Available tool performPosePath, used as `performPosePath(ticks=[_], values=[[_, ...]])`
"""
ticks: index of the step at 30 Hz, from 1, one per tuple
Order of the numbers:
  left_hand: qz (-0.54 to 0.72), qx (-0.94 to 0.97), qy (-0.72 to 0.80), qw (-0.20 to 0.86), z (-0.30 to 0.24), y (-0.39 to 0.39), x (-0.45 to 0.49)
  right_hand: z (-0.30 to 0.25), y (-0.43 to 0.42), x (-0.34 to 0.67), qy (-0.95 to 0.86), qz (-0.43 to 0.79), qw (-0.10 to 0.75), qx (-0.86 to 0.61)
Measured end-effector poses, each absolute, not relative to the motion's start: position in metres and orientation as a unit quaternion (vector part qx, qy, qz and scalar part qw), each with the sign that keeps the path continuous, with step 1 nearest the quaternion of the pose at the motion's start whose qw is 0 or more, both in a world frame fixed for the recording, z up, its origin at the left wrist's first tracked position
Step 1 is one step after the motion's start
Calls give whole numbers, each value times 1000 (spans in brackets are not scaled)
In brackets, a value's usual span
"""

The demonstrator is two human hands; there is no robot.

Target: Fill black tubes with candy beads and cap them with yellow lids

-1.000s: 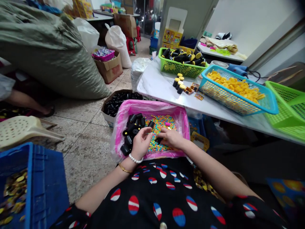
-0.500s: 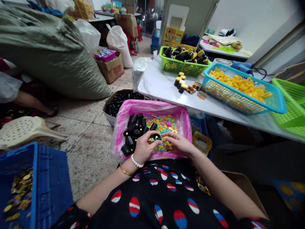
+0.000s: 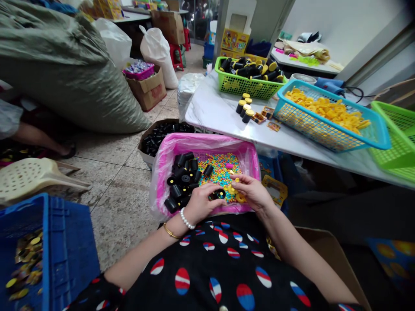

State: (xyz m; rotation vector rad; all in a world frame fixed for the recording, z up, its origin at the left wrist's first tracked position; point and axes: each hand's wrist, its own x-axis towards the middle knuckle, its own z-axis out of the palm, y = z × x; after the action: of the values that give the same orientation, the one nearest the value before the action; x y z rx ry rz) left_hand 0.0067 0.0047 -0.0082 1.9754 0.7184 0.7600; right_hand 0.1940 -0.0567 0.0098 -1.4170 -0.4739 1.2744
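Note:
On my lap sits a pink-lined bin (image 3: pixel 168 151) holding small multicoloured candies (image 3: pixel 220 168) and a pile of black tubes (image 3: pixel 181 177). My left hand (image 3: pixel 201 203), with a pearl bracelet at the wrist, is closed round one black tube (image 3: pixel 219 194) whose open end faces up. My right hand (image 3: pixel 253 192) pinches a yellow cap (image 3: pixel 232 188) just beside that tube, and another yellow cap (image 3: pixel 241 198) lies under its palm.
A white table (image 3: pixel 214 114) on the right carries a green basket of capped tubes (image 3: pixel 249 80), a blue basket of yellow caps (image 3: pixel 327 116) and a few capped tubes (image 3: pixel 244 110). A box of black tubes (image 3: pixel 162 134), a blue crate (image 3: pixel 45 246) and a big green sack (image 3: pixel 61 65) stand on the floor.
My hands came together near the bin's front edge. The left hand took up a black tube and the right hand brought a yellow cap beside it.

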Motion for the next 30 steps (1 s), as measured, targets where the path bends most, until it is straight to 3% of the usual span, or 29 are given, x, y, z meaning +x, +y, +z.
performPosePath(ticks=[6, 16, 24, 30], values=[[344, 780, 293, 433, -9, 4, 8, 13, -56, 167, -162, 561, 595, -552], [394, 796, 245, 388, -8, 2, 5, 9, -62, 139, -144, 585, 584, -544], [396, 827, 236, 322, -8, 2, 2, 13, -69, 143, -174, 728, 492, -445], [410, 825, 213, 325, -6, 1, 1, 18, -67, 148, -175, 765, 467, -408]])
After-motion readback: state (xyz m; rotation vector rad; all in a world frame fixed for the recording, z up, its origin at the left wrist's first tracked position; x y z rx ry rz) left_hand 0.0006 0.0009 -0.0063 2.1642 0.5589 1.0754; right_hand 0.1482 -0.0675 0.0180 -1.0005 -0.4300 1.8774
